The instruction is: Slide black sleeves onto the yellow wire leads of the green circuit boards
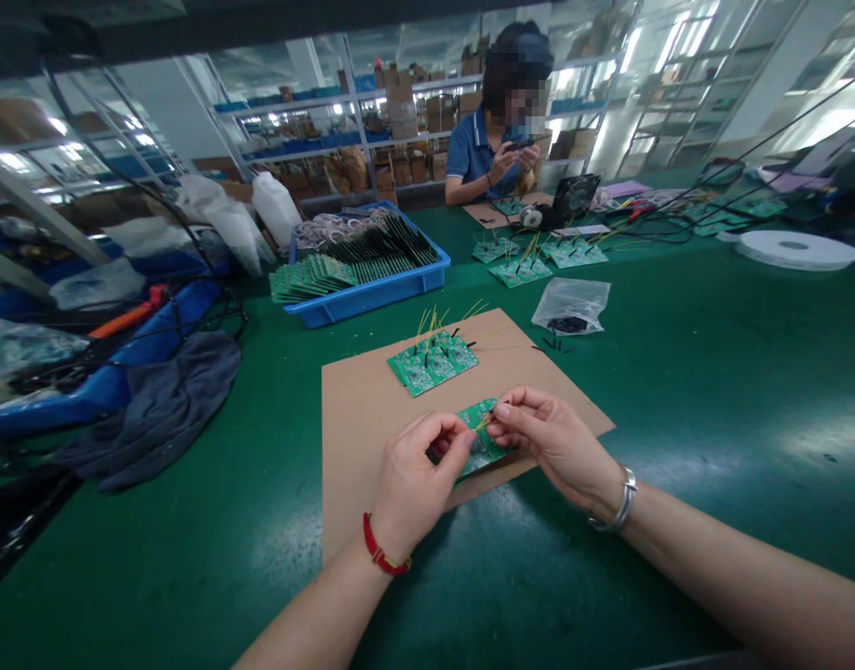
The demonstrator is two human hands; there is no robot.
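A green circuit board (484, 453) lies on the brown cardboard sheet (357, 447), between my hands and partly hidden by them. My left hand (423, 465) is closed in a pinch at the board's left side, on thin yellow wires (481, 424) that rise from it. Close to its fingertips, my right hand (539, 430) pinches a small black piece, like a short tube, at the wires' upper end. Farther back on the cardboard sits a small stack of green boards (434, 363) with upright yellow wires and black tubes.
A clear bag (572, 307) with black pieces and several loose black tubes (556, 345) lie right of the cardboard. Behind stands a blue tray (378, 302) of boards. More wired boards (521, 271), a white reel (796, 249) and a co-worker (493, 154) are farther back. Dark cloth (168, 400) lies left.
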